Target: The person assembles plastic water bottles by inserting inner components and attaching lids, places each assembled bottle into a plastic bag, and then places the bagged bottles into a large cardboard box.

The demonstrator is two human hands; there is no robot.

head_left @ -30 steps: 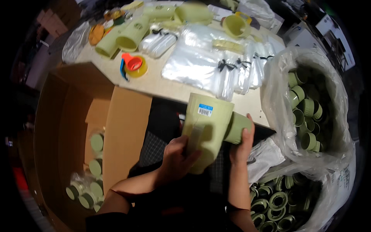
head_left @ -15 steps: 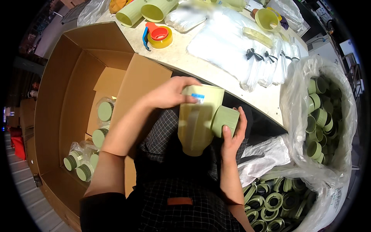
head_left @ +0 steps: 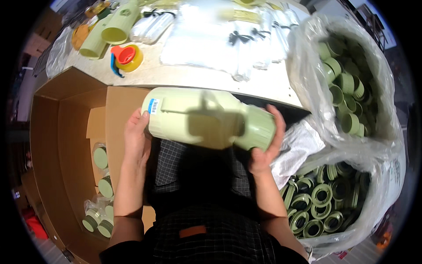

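A pale green plastic flask body lies crosswise above my lap, with a blue and white label near its left end. My left hand grips that wide end, thumb near the label. At the narrow right end sits a darker green ribbed cup-shaped cap, held between the thumb and fingers of my right hand. The cap meets the flask's neck; whether it is threaded on I cannot tell. A dark shadow falls across the flask's middle.
To my left stands a cardboard box with several bagged, green-capped flasks. Plastic-lined sacks of green caps and green rings stand at right. The table ahead bears clear bags, a tape roll and flask bodies.
The flask body has turned from upright to sideways. My left hand has moved onto its wide end, and the cap in my right hand has come from beside the body to its neck.
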